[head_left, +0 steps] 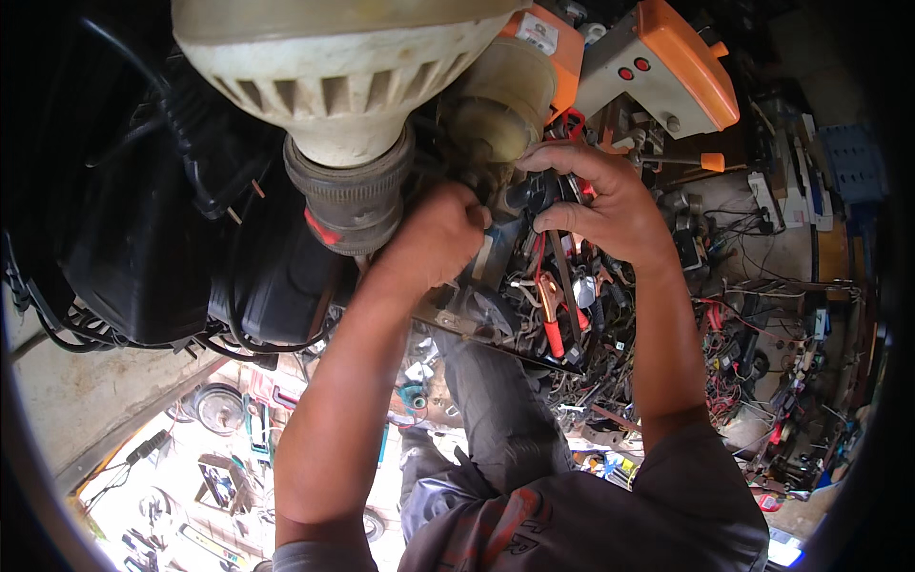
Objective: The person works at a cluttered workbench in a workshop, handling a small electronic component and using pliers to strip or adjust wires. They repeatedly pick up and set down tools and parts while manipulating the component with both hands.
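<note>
Your left hand point(440, 234) is balled up tight against the machine's middle, just under the cream tank point(496, 105). Fingers are curled shut on some small part there, can't tell what, prob to keep it from turning. Your right hand point(605, 205) comes in from the other side, fingers bent and pinched near the black bit w/ red wires point(570, 124), thumb underneath. The ribbed hose point(351, 195) hangs off the cream fan housing point(343, 67) right beside your left hand. The red-handled pliers point(553, 310) lie on the cluttered surface point(743, 257) below, within reach.
</note>
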A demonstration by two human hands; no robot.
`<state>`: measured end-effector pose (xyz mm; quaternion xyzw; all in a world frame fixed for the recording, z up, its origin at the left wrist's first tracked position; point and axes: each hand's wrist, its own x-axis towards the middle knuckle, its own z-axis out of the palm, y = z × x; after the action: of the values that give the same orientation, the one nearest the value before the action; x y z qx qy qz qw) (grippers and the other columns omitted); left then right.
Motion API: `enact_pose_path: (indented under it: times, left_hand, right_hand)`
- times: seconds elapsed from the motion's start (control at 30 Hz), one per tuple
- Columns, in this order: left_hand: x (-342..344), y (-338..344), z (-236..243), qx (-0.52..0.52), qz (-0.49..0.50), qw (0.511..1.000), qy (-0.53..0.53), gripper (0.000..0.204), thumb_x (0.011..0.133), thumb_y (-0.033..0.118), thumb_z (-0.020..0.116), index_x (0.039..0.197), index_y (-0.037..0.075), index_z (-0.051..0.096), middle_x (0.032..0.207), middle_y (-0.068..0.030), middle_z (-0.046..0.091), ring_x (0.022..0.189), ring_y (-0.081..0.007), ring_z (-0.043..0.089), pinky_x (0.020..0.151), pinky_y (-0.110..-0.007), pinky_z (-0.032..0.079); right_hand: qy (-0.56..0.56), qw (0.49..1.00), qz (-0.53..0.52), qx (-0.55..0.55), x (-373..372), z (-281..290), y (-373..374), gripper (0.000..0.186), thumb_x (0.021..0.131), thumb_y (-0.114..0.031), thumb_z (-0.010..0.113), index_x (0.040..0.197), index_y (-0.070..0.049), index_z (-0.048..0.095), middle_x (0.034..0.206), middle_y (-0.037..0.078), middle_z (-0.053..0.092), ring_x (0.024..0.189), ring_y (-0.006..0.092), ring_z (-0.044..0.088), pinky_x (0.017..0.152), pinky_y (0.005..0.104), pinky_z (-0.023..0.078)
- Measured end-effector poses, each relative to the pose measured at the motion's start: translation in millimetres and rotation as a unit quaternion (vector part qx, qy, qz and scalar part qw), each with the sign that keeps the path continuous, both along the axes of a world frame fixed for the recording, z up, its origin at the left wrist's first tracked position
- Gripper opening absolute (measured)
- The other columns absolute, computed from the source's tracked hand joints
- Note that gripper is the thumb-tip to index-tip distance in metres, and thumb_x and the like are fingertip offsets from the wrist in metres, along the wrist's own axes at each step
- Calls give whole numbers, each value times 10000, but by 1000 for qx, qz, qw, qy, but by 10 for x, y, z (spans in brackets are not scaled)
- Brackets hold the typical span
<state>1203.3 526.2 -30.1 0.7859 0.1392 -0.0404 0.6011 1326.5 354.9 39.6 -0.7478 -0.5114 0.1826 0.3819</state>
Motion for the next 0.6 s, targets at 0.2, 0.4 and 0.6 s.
enact_pose_path:
  times: [0.2,0.4,0.6]
  left_hand:
    - [1,-1,-22,-2,0,1000,-13,212,856,144,584,808,-52,647,656,-139,605,621,-203,559,648,-352,460]
    - [4,21,-69,-2,-6,999,-50,209,849,138,581,802,-58,637,654,-135,598,615,-203,551,641,-357,460]
    - [11,7,-109,25,-4,999,-37,207,835,137,579,804,-60,636,659,-152,602,614,-215,563,640,-362,461]
  right_hand:
    - [-110,994,2,0,-29,-5,25,481,684,-109,827,1121,-31,639,1112,87,665,1044,214,628,891,331,496]
    - [-171,966,184,-54,244,107,150,455,667,-199,825,1067,-72,651,1082,62,647,981,268,622,816,360,506]
    - [-322,939,121,21,157,3,121,444,609,-248,850,962,-78,642,999,56,654,846,276,627,716,354,504]
